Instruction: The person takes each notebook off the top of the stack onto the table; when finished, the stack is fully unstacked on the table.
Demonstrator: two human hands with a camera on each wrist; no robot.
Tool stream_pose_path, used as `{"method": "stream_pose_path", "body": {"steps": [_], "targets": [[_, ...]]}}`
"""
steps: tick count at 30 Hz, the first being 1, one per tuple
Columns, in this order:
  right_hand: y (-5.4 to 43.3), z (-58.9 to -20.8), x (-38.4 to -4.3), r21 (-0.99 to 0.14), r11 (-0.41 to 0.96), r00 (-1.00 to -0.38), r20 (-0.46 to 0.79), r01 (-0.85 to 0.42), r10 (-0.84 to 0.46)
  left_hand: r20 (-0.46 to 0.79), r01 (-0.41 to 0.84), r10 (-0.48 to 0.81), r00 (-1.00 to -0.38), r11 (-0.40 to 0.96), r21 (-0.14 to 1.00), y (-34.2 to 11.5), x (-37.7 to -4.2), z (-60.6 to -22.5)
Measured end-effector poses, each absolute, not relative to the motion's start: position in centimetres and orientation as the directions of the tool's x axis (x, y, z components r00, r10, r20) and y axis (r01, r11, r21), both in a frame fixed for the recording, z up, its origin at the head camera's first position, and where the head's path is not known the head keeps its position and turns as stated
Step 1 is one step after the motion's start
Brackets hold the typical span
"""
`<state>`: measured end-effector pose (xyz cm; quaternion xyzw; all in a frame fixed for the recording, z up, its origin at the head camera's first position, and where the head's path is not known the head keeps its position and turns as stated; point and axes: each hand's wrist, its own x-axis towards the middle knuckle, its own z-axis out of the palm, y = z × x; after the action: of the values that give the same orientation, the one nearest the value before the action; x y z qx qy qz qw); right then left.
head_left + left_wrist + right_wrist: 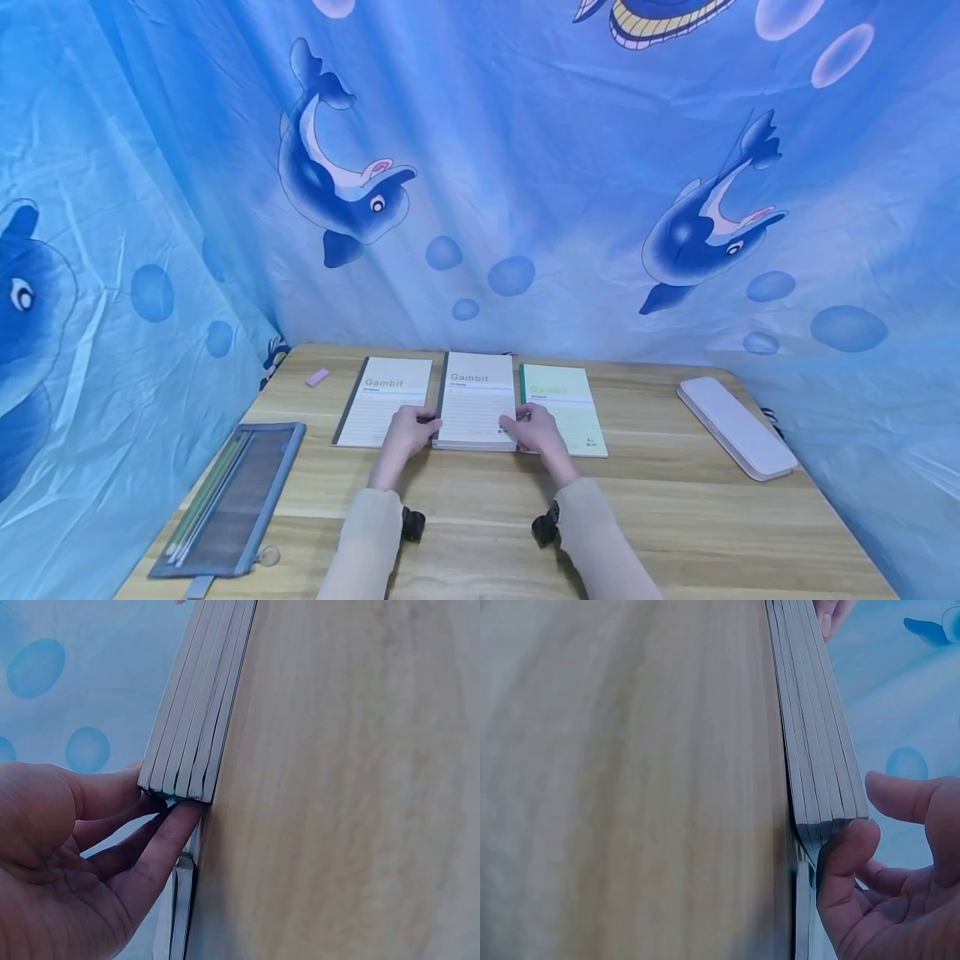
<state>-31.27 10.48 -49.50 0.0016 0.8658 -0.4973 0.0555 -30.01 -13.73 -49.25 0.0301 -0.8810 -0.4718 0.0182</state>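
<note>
A stack of several white "Gambit" notebooks (472,404) lies between two other notebooks, with its dark spine on the left. My left hand (407,429) grips the stack's spine side; in the left wrist view its thumb (109,793) lies at the top cover's edge and the fingers are against the side. On the opposite side my right hand (538,429) holds the stack, thumb over the cover and curled fingers (847,859) at the page edges. Partly behind the left hand is a white notebook (386,387), and a green notebook (573,417) lies under the right hand.
A mesh zip pouch (251,492) with long thin items inside lies at the left. Behind it is a small pink block (317,377). At the right sits a pale, rounded case (735,425). A blue dolphin-print curtain (480,208) hangs behind the wooden table (480,517).
</note>
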Motion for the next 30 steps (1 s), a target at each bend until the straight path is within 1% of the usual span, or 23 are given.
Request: {"method": "stream_pose_path", "body": {"steps": [14, 23, 30], "targets": [[10.03, -49.79, -31.16, -0.852, 0.523, -0.998, -0.056, 0.035, -0.025, -0.009, -0.042, -0.061, -0.998, 0.552, 0.833, -13.88, -29.96, -49.32], [10.03, -49.82, -31.25, -0.836, 0.547, -0.999, -0.049, 0.031, -0.019, 0.015, -0.019, -0.054, -0.998, 0.58, 0.814, -13.85, -30.06, -49.52], [10.34, -49.8, -31.34, -0.844, 0.535, -0.997, -0.073, 0.05, -0.021, 0.028, -0.01, -0.056, -0.998, 0.581, 0.814, -13.83, -29.97, -49.32]]}}
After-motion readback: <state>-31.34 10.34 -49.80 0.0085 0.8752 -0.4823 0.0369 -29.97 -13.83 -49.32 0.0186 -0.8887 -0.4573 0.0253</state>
